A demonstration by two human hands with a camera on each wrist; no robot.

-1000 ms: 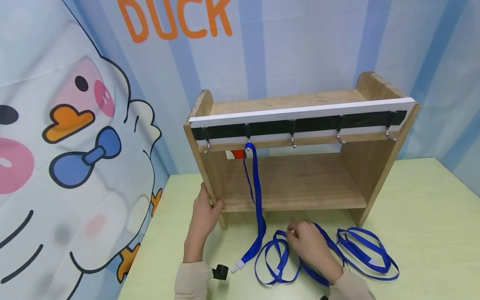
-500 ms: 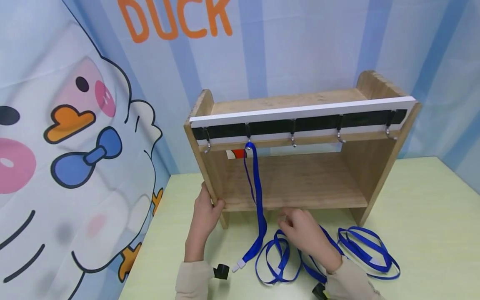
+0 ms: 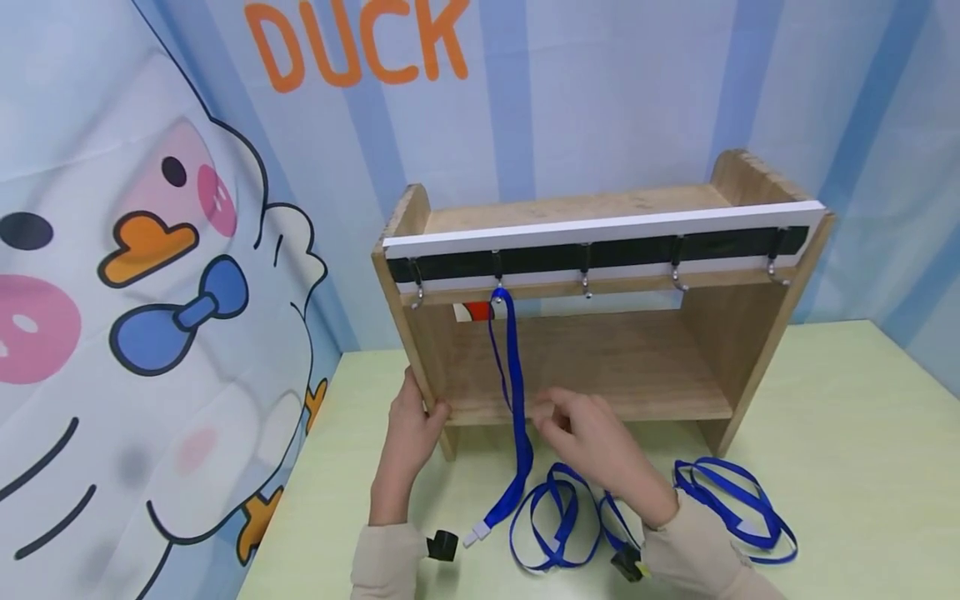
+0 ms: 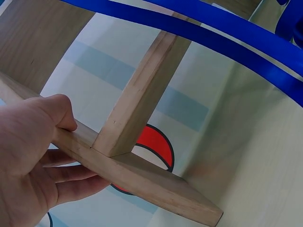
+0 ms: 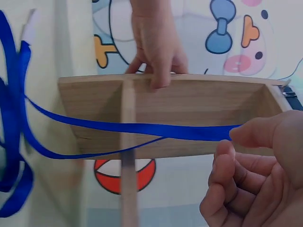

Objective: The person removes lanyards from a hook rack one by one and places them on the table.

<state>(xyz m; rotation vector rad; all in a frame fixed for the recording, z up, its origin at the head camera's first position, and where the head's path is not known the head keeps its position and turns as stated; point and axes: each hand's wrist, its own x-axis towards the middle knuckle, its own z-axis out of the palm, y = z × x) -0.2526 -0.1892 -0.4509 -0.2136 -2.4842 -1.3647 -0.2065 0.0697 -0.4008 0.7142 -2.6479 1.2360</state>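
Observation:
My left hand (image 3: pixel 412 425) grips the left side panel of a small wooden shelf (image 3: pixel 622 367) near its lower board. In the left wrist view the thumb lies over the panel's front edge, with fingers behind it. A blue lanyard (image 3: pixel 514 367) hangs from the second hook, its white clip end (image 3: pixel 477 532) down on the table. Right beside this strap is my right hand (image 3: pixel 596 446), fingers loosely curled. In the right wrist view its thumb and index fingertips are close together at the edge of the hanging lanyard (image 5: pixel 180 130).
Loose blue lanyards (image 3: pixel 555 560) lie coiled on the pale green table (image 3: pixel 862 467) in front of the shelf, one coil (image 3: pixel 772 512) further right. Several metal hooks line a black strip (image 3: pixel 630 250). A printed duck curtain (image 3: pixel 630 100) stands behind and left.
My right hand has moved up and left, from the loose lanyards on the table to beside the hanging one. My left hand keeps its hold on the shelf's side.

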